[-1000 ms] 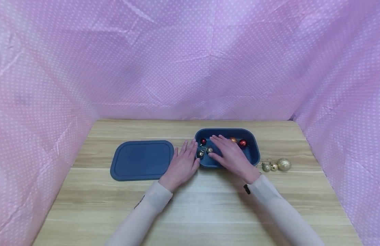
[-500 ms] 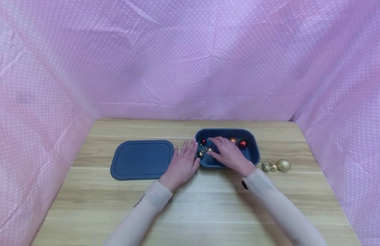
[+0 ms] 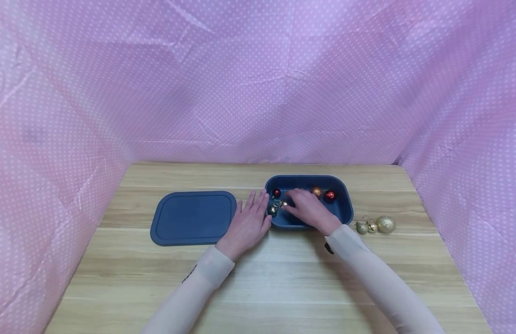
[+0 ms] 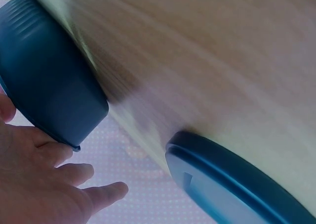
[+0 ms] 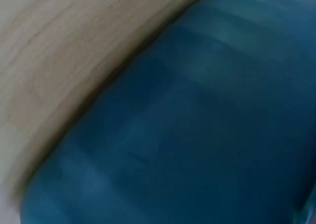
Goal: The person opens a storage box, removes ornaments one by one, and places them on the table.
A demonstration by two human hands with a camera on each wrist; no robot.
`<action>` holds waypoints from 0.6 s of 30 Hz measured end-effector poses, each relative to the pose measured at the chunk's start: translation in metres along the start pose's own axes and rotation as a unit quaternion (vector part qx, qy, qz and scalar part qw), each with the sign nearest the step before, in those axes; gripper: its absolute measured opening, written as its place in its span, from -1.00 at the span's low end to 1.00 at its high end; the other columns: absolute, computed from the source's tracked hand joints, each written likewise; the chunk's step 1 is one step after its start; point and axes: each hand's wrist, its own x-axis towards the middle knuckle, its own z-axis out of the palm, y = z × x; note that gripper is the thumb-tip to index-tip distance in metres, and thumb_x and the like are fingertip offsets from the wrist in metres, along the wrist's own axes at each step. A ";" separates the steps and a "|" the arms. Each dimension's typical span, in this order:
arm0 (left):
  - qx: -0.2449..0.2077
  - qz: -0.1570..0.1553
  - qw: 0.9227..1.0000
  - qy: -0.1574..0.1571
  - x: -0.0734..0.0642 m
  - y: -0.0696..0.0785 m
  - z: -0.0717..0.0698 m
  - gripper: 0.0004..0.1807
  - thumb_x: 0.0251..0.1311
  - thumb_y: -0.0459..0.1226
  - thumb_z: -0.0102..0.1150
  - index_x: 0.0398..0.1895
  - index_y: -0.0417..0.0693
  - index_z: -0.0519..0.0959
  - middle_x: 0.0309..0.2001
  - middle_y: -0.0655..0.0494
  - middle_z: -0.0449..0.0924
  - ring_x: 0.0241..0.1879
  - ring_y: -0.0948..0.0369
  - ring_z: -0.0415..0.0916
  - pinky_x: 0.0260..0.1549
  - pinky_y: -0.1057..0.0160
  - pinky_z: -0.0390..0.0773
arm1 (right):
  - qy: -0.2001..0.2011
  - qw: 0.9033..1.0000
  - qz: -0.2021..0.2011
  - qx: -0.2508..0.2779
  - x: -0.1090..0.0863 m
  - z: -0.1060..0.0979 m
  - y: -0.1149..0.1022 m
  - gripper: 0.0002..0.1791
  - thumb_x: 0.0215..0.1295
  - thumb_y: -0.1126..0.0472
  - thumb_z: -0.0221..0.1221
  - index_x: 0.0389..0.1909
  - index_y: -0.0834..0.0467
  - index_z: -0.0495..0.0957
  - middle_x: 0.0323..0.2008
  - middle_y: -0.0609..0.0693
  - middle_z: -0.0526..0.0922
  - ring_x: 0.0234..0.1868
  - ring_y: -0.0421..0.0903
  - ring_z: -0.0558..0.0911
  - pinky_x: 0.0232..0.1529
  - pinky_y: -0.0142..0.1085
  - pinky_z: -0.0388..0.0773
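Note:
A dark blue rectangular box (image 3: 341,218) without its cover holds several small Christmas baubles. My left hand (image 3: 247,225) lies with straight, spread fingers against the box's left end; the left wrist view has fingertips at its rim. Inside the box my right hand (image 3: 310,208) reaches down with bent fingers. A gap shows between its thumb and forefinger, beside a small gold bauble (image 3: 284,204); what lies under the palm is hidden. Left of it are a dark red bauble (image 3: 276,192) and a dark shiny bauble (image 3: 272,210). An orange bauble (image 3: 316,191) and a red bauble (image 3: 330,196) lie to its right.
A flat blue lid (image 3: 193,218) lies on the wooden table (image 3: 258,283) left of the box. Right of the box rest a large glittery gold bauble (image 3: 385,224) and two smaller gold ones. Pink dotted cloth (image 3: 258,93) hangs behind and at both sides.
My right hand has moved slightly left and lower into the box, and its fingers have bent from nearly straight. The left hand and the lid look unmoved.

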 end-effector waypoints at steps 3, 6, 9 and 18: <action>-0.001 0.001 1.000 0.002 0.000 0.000 0.000 -0.29 0.63 0.03 -0.27 0.69 -0.07 -0.01 0.68 0.09 -0.15 0.64 -0.05 -0.18 0.46 -0.34 0.03 | -0.006 1.000 0.002 0.004 0.003 0.002 0.001 -0.57 0.40 0.07 0.35 0.11 0.29 0.66 -0.06 0.13 0.73 -0.06 0.04 0.70 0.06 0.01 0.63; 0.000 0.002 1.000 0.003 0.000 0.000 0.001 -0.29 0.63 0.03 -0.28 0.69 -0.07 -0.01 0.68 0.10 -0.15 0.64 -0.06 -0.17 0.46 -0.33 0.03 | -0.013 1.000 0.003 0.009 0.006 0.004 0.003 -0.63 0.40 0.08 0.35 0.05 0.25 0.68 -0.13 0.07 0.74 -0.13 -0.01 0.68 0.01 -0.02 0.64; 0.000 0.004 1.000 0.006 0.000 -0.001 0.001 -0.29 0.63 0.04 -0.28 0.69 -0.07 -0.01 0.68 0.10 -0.15 0.64 -0.06 -0.16 0.46 -0.33 0.05 | -0.016 1.000 0.002 0.011 0.008 0.005 0.004 -0.69 0.40 0.09 0.35 0.00 0.22 0.70 -0.18 0.04 0.74 -0.15 -0.02 0.67 -0.02 -0.03 0.64; 0.002 0.003 1.000 0.005 -0.001 -0.001 0.001 -0.29 0.63 0.05 -0.31 0.69 -0.07 -0.01 0.68 0.09 -0.14 0.64 -0.06 -0.16 0.46 -0.33 0.04 | -0.010 1.000 0.006 0.025 0.005 0.002 0.003 -0.74 0.40 0.17 0.34 -0.01 0.23 0.72 -0.11 0.09 0.76 -0.04 0.05 0.72 0.05 0.00 0.63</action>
